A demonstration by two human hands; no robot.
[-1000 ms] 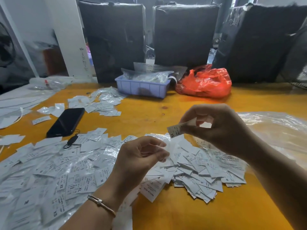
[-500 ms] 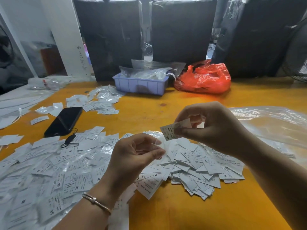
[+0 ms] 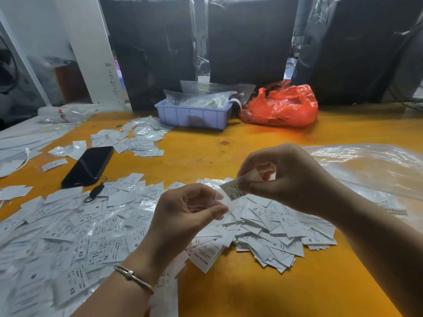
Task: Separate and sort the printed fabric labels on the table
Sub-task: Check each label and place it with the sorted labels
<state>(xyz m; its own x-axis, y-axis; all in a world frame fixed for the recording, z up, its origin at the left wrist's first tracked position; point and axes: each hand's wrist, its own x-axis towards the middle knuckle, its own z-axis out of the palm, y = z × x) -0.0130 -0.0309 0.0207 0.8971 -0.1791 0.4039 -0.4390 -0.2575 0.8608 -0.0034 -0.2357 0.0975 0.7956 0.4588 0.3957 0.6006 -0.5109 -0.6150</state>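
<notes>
The right hand (image 3: pixel 288 179) pinches one white label (image 3: pixel 235 189) above the table (image 3: pixel 229 289) — its long axis runs from about two o'clock down to eight o'clock, the "XS" end pointing toward the left hand (image 3: pixel 185 216). The left hand, at eight o'clock from the label, pinches a thin clear film (image 3: pixel 225 203) just below it, over the label pile (image 3: pixel 281 234).

Bare table (image 3: pixel 263 143) lies open in the middle and along the near edge at the right. White labels (image 3: pixel 68 236) cover the near left part, with a black phone (image 3: pixel 88 167) beside them. A blue tray (image 3: pixel 194 116) and a red bag (image 3: pixel 281 106) block the far edge, and a clear plastic bag (image 3: pixel 370 165) covers the right edge.
</notes>
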